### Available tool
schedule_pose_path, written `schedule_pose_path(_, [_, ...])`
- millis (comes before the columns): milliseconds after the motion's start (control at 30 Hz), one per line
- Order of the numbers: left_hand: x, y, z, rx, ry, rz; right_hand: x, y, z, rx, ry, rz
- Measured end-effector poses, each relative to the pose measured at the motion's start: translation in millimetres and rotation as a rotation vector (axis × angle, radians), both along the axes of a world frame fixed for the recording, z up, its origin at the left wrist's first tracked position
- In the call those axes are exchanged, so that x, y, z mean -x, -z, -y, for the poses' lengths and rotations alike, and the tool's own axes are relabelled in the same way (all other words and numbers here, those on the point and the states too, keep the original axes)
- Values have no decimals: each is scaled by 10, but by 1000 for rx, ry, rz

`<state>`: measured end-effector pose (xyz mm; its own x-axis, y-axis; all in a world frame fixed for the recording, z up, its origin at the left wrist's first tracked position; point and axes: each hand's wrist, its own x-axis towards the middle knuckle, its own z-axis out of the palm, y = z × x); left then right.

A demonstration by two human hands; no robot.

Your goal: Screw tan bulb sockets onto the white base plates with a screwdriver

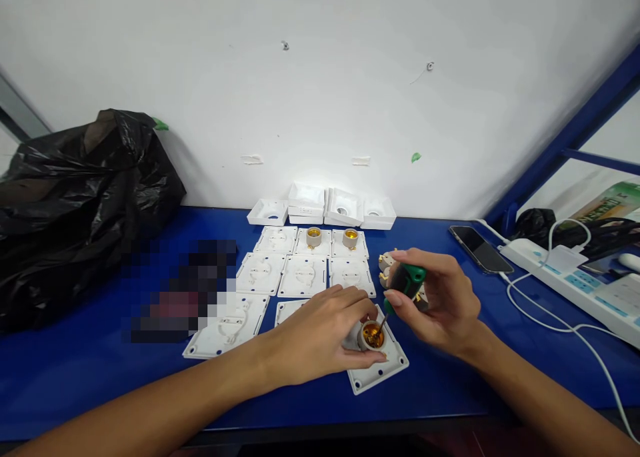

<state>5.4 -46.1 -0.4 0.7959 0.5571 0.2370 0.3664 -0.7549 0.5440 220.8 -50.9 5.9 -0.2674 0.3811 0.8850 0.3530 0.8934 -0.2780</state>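
My left hand (333,327) has its fingers wrapped round a round lamp socket (371,336) with a brass-coloured inside, holding it on a white square plate (380,370) near the table's front. Between the thumb and fingers of my right hand (440,300) is a green and black screwdriver (406,282), tilted, with its shaft reaching into the socket. Loose sockets (386,262) lie behind my right hand, partly hidden by it. Rows of white plates (303,276) lie to the left and behind; two in the back row bear sockets (314,237).
White square covers (306,196) are stacked against the wall. A black plastic bag (95,197) fills the left side of the blue table (430,404). On the right lie a phone (481,249), a power strip (580,284) and loose white cables (560,320). A blurred patch covers something left of the plates.
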Motion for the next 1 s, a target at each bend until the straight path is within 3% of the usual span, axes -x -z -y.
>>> schedule_pose_path(200, [3, -9, 1, -5, -2, -33, 4, 13, -3, 31, -65, -20])
schedule_pose_path(833, [1, -13, 1, 10, 21, -18, -17, 25, -12, 90, -72, -25])
schedule_pose_path(1000, [2, -5, -4, -11, 12, -21, -19, -57, 2, 113, -50, 12])
